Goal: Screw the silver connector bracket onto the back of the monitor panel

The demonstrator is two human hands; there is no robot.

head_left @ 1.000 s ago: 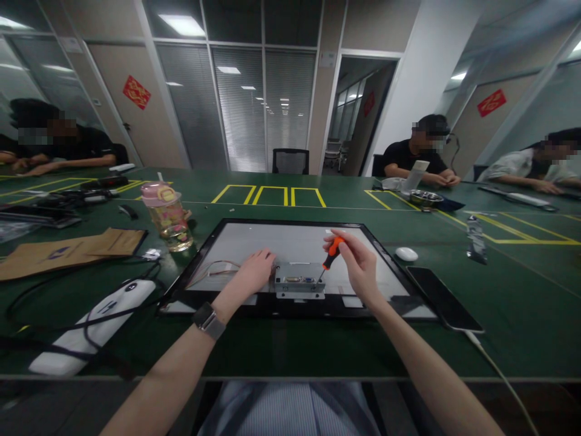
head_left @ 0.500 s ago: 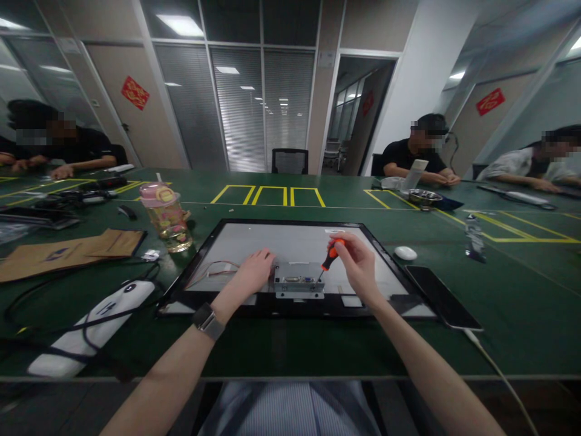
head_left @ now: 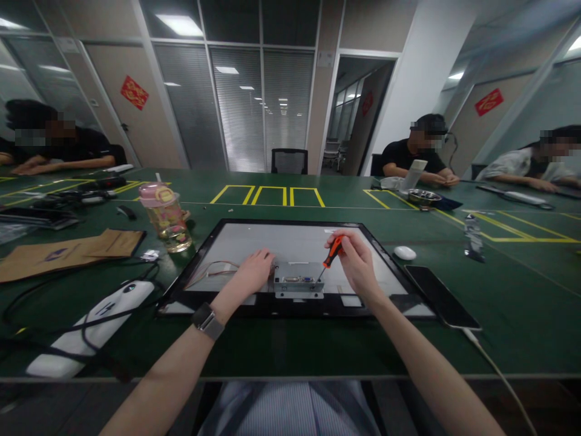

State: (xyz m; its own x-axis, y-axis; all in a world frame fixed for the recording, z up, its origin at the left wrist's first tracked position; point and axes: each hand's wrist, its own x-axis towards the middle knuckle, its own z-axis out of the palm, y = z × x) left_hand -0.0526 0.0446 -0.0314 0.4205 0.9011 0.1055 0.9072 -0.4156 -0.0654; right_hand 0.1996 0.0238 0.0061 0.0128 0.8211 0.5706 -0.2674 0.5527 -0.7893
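Note:
A monitor panel [head_left: 254, 239] lies face down on the green table [head_left: 290, 345], its grey metal back up. A small metal port box [head_left: 299, 280] sits on it near the front edge. My right hand [head_left: 356, 263] grips an orange-handled screwdriver [head_left: 330, 257], its tip down at the box's right side. My left hand [head_left: 254, 271] rests beside the box's left end with fingers curled, holding nothing I can see. Thin wires [head_left: 213, 269] run along the panel to its left.
A pink-lidded cup [head_left: 166, 217] and brown paper [head_left: 68, 249] lie at left, a white power strip with black cables [head_left: 88, 324] at front left. A white mouse [head_left: 405, 252] and a black phone [head_left: 440, 297] lie at right. Other people sit at the far sides.
My right hand has shifted slightly on the screwdriver handle, which sits a little lower. My left hand and the panel have not moved.

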